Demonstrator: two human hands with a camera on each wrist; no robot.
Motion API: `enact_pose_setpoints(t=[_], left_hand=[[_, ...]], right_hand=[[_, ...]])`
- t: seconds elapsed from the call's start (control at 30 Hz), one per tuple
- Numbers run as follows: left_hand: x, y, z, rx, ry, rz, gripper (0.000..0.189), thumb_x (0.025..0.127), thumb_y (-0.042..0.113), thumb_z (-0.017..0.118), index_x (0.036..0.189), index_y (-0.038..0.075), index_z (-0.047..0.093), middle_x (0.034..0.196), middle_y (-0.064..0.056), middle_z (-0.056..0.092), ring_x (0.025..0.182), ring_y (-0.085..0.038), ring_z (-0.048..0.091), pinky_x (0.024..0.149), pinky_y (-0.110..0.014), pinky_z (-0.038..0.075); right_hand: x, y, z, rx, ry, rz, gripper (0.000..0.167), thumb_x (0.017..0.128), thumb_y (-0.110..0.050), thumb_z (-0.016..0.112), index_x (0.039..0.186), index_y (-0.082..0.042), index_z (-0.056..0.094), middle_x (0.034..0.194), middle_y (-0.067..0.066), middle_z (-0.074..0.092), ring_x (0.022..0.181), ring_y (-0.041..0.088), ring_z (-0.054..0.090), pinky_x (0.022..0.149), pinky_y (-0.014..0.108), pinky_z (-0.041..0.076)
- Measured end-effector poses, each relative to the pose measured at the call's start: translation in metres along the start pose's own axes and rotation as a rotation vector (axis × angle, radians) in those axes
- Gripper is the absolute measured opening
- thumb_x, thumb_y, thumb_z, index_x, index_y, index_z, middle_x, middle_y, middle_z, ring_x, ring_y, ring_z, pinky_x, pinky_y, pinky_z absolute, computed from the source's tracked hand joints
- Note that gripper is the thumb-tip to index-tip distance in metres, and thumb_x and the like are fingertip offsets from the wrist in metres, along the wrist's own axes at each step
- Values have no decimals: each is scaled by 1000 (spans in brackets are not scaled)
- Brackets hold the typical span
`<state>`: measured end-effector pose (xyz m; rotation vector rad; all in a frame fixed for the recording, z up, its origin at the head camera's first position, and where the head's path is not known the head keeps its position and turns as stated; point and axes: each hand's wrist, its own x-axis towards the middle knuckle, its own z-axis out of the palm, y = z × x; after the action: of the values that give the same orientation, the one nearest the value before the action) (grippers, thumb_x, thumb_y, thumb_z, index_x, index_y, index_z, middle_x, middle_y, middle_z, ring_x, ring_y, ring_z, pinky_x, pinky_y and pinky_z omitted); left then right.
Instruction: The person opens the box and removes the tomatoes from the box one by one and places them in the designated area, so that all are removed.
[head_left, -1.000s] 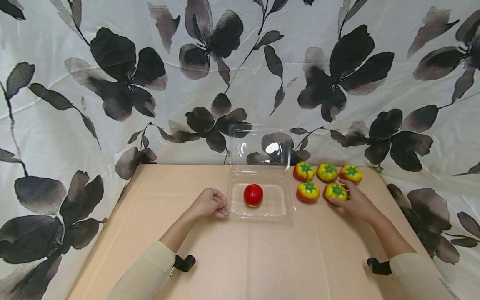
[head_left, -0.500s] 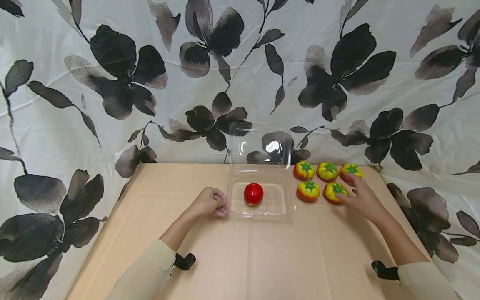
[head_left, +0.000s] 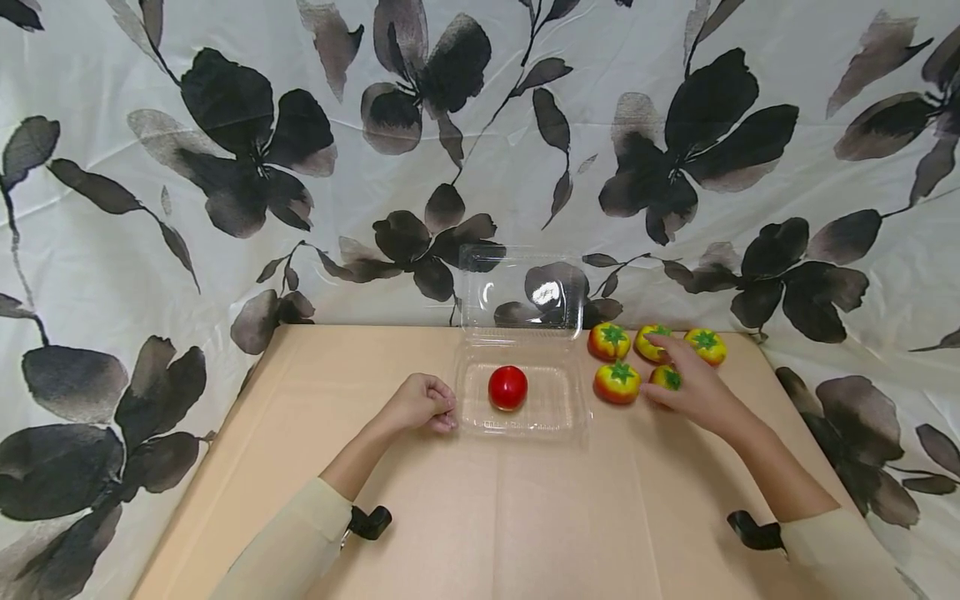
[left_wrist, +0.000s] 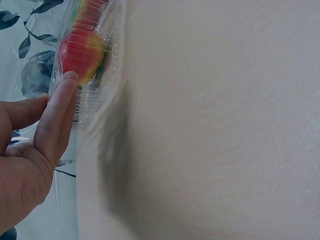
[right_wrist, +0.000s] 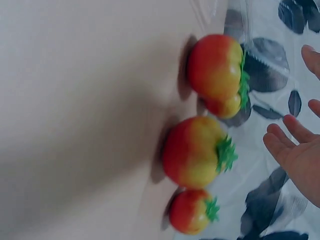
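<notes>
A clear plastic clamshell container (head_left: 555, 429) lies with its lid (head_left: 480, 312) raised behind it. One round red tomato (head_left: 507, 388) sits inside the base; in the left wrist view its side shades to yellow. My left hand (head_left: 420, 404) is at the container's left edge, fingers relaxed; whether they touch it I cannot tell. To the right stand several red-and-yellow tomatoes with green leafy tops. My right hand (head_left: 697, 390) hovers with spread fingers over the front right tomato (head_left: 666, 377), partly hiding it. Beside that is the front left tomato (head_left: 617, 382), and nothing is in the hand.
A back row holds a left tomato (head_left: 609, 341), a middle tomato (head_left: 651, 340) and a right tomato (head_left: 706, 346). The tan tabletop (head_left: 495, 517) ends at a floral cloth (head_left: 525, 167) hanging behind and at the sides.
My right hand was around the front right tomato, then drew back from it with fingers spread, and has now moved left over it again. The left hand and container have stayed put.
</notes>
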<state>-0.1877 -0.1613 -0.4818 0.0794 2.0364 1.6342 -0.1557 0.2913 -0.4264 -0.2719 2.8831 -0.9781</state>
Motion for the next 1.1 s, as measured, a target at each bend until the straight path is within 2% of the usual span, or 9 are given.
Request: enact_pose_setpoints(t=[0.1, 0.17, 0.3, 0.4, 0.53, 0.77, 0.93, 1.1], left_hand=[[0, 0, 0, -4, 0, -3, 6, 97, -11, 57, 100, -14, 61, 73, -12, 67, 63, -18, 72, 60, -29, 66], [-1, 0, 0, -5, 1, -5, 6, 97, -11, 57, 100, -14, 61, 73, -13, 67, 63, -18, 72, 60, -29, 66], [-1, -1, 0, -2, 4, -7, 6, 97, -11, 57, 100, -14, 61, 74, -13, 67, 63, -18, 72, 60, -29, 66], [-1, -1, 0, 2, 6, -6, 6, 97, -11, 57, 100, -14, 61, 74, -13, 67, 63, -18, 72, 60, -29, 66], [-2, -2, 0, -2, 2, -4, 6, 97, -11, 57, 100, -14, 61, 74, -13, 67, 63, -18, 72, 60, -29, 66], [-2, -2, 0, 1, 7, -2, 7, 97, -11, 56, 101, -15, 61, 74, -13, 67, 63, -18, 72, 60, -29, 66], [-2, -2, 0, 6, 2, 4, 7, 98, -11, 56, 101, -15, 61, 74, -13, 67, 63, -18, 72, 60, -29, 66], [-2, -2, 0, 2, 4, 3, 6, 97, -11, 57, 100, -15, 61, 73, -12, 67, 62, -18, 72, 59, -27, 65]], right_hand=[[4, -8, 6, -24, -26, -40, 86, 91, -32, 81, 158, -7, 34, 158, 26, 38, 137, 49, 45, 113, 72, 39], [6, -14, 11, -36, -39, -80, 86, 90, -33, 82, 158, -7, 36, 157, 25, 40, 136, 48, 47, 111, 70, 44], [13, -24, 19, -55, -64, -138, 85, 89, -35, 83, 156, -6, 39, 154, 25, 44, 137, 48, 45, 112, 71, 41], [18, -32, 25, -49, -89, -146, 83, 89, -32, 83, 155, -6, 40, 153, 24, 46, 140, 46, 42, 117, 70, 37], [26, -43, 34, -38, -128, -166, 80, 89, -27, 83, 154, -7, 41, 153, 21, 47, 138, 42, 49, 116, 64, 43], [40, -60, 54, 0, -186, -213, 81, 87, -27, 84, 155, -9, 43, 154, 16, 50, 134, 39, 56, 107, 59, 54], [52, -72, 67, 6, -248, -224, 83, 87, -29, 85, 156, -13, 42, 155, 13, 50, 136, 37, 55, 108, 57, 54], [66, -84, 80, -5, -299, -282, 85, 86, -27, 86, 156, -11, 42, 156, 15, 49, 134, 41, 55, 110, 56, 53]])
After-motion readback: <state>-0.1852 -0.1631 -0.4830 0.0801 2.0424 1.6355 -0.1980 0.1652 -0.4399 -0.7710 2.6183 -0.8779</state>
